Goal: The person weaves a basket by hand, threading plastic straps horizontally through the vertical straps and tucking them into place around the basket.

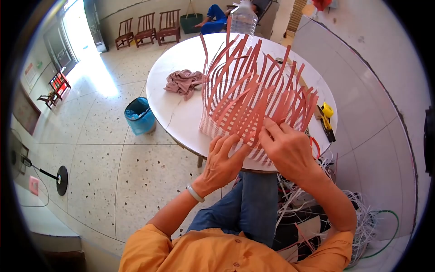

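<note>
A half-woven basket (213, 124) of reddish-brown and white flat strips lies on the round white table, many loose brown strip ends standing up from it. At its near side, my left hand (221, 158) is closed on the weave with bent fingers, the thumb towards the right. My right hand (289, 147) is a little further right, its thumb and forefinger pinched on a brown strip (260, 111). The fingertips of both hands are partly hidden among the strips.
The round table (170, 109) also carries a crumpled pink cloth (183, 84), a large clear plastic bottle (244, 18) and a yellow-and-black tool (327, 111). A blue bin (138, 115) stands left. White strips (358, 222) tangle on the right floor. Someone in blue trousers (215, 20) reclines behind.
</note>
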The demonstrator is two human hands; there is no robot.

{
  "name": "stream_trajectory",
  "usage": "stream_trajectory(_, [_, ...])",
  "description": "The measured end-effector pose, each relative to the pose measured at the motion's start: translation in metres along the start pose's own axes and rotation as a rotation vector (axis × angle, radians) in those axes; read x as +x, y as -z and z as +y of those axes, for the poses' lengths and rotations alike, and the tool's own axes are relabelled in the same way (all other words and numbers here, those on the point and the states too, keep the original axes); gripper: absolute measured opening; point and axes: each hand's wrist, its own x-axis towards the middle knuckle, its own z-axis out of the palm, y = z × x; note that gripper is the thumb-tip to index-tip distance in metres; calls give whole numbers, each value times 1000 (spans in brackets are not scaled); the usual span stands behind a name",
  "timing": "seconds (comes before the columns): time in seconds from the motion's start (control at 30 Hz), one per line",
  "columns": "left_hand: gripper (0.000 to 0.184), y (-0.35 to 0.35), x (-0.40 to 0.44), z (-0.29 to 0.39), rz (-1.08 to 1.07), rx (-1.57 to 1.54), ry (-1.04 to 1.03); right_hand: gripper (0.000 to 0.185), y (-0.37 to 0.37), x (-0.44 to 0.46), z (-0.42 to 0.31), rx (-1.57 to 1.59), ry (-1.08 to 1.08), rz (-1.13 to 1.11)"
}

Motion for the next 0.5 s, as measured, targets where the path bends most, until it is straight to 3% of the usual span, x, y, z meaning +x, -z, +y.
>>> stream_trajectory(0.23, [43, -2, -1, -2, 2, -1, -1, 23, -4, 0, -1, -61, -32, 77])
stream_trajectory(0.5, [44, -1, 0, -1, -1, 5, -2, 22, 4, 6, -8, -84, -50, -3])
